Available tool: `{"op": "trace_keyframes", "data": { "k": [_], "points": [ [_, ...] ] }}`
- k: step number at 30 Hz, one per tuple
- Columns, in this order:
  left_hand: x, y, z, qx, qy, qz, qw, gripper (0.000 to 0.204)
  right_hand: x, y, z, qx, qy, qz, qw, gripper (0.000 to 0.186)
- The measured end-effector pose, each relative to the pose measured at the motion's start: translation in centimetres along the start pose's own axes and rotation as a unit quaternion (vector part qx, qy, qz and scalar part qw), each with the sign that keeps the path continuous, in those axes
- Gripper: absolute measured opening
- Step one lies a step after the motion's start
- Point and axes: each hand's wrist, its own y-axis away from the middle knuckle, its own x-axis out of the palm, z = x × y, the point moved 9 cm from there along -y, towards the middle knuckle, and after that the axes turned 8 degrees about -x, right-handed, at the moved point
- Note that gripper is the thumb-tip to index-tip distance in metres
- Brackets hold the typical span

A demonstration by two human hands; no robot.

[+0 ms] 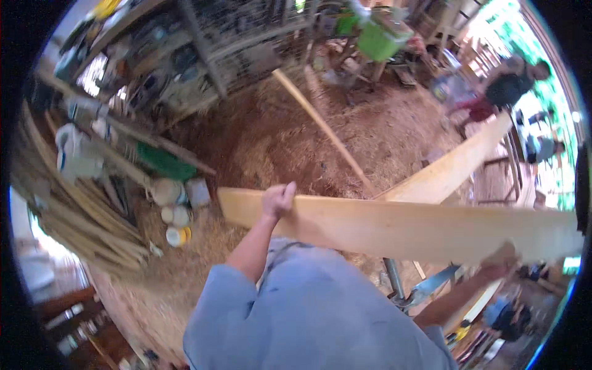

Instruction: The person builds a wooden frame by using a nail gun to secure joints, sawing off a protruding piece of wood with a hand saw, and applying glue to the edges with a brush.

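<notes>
— Where is the long pale board?
— It lies across the front of the person in the blue shirt, over the floor of shavings, and its face is turned to us.
— And the left hand?
— It is near the board's left end; its fingers are folded over the upper edge and grasp it.
— The right hand also?
— That one is at the lower edge, toward the other end. It is blurred, so I cannot tell if the fingers are closed.
— What is beyond?
— A second plank slants away behind the board, and a narrow strip of wood is to its left.
</notes>
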Motion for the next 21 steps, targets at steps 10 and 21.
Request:
{"op": "trace_keyframes", "data": {
  "k": [10,21],
  "points": [
    [-3.9,-3.1,-9.7,0.332,0.148,-0.086,0.928,0.019,-14.0,2.6,23.1,-0.082,-0.105,-0.042,0.99,0.048],
    [-16.6,-11.8,-19.2,0.534,0.208,-0.025,0.819,0.028,-20.7,23.2,42.4,-0.194,-0.504,-0.05,0.84,0.047]
  ]
}}
